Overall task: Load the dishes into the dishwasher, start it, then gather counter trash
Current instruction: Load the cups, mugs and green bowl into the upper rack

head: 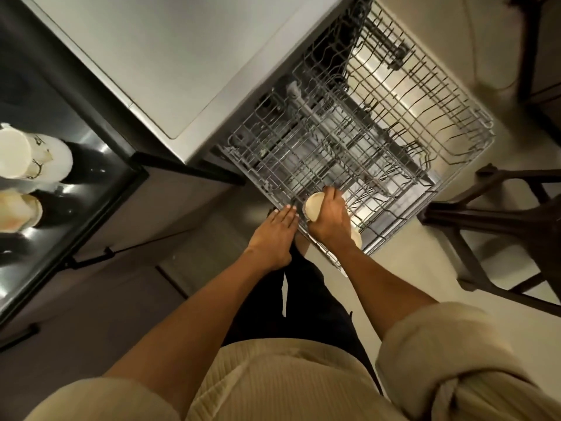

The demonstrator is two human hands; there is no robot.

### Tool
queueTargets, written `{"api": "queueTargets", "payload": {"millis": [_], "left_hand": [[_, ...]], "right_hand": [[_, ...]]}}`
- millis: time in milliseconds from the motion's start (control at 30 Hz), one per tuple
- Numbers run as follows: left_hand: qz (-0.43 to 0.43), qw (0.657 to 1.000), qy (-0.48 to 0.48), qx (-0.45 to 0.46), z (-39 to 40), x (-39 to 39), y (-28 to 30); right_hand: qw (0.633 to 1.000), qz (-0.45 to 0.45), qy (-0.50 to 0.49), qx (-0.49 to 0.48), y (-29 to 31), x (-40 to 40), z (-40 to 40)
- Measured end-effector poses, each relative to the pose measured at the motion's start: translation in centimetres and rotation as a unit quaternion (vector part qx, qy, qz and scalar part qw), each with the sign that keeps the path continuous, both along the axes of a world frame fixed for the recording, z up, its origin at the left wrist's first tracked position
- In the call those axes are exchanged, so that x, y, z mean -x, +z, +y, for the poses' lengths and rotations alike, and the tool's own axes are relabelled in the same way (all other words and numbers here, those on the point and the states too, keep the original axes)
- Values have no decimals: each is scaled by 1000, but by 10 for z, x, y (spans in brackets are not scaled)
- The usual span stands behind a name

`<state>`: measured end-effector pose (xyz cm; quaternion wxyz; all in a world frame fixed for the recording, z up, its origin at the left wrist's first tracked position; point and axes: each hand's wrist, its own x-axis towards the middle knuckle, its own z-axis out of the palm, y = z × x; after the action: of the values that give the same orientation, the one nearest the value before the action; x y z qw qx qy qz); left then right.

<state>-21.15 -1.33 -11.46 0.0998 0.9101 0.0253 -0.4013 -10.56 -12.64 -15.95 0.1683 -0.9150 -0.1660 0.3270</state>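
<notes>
While the right hand curls its grip round a cream cup at the pulled-out dishwasher rack's near edge, frame centre, the left hand rests flat, fingers straight, against that edge.

Lighting is dim and warm, with a yellowish cast overall. The brightest area is the dishwasher's steel door, which throws glare up through the rack. Specular highlights streak the dark glossy stovetop at left; cups there are overexposed and soft. The counter is evenly lit, pale grey. Cabinet fronts at lower left sit in deep shadow. Wide-angle distortion bends straight edges toward the borders. Sleeves in the foreground are blurred; rack wires stay reasonably sharp.
</notes>
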Motion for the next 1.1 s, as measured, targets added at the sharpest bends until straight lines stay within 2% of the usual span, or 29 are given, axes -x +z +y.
{"api": "queueTargets", "payload": {"millis": [400,667,800,1100], "left_hand": [[-9,1000,18,10,-1,4,-5],[-12,999,31,9,-3,1,-1],[-8,999,36,7,-2,1,1],[-10,999,49,9,-5,2,-2]], "right_hand": [[1000,-6,10,-12,-15,10,5],[999,35,8,-38,-9,6,-6],[999,36,-40,-1,-4,10,-3],[998,9,4,66,4,12,0]]}}
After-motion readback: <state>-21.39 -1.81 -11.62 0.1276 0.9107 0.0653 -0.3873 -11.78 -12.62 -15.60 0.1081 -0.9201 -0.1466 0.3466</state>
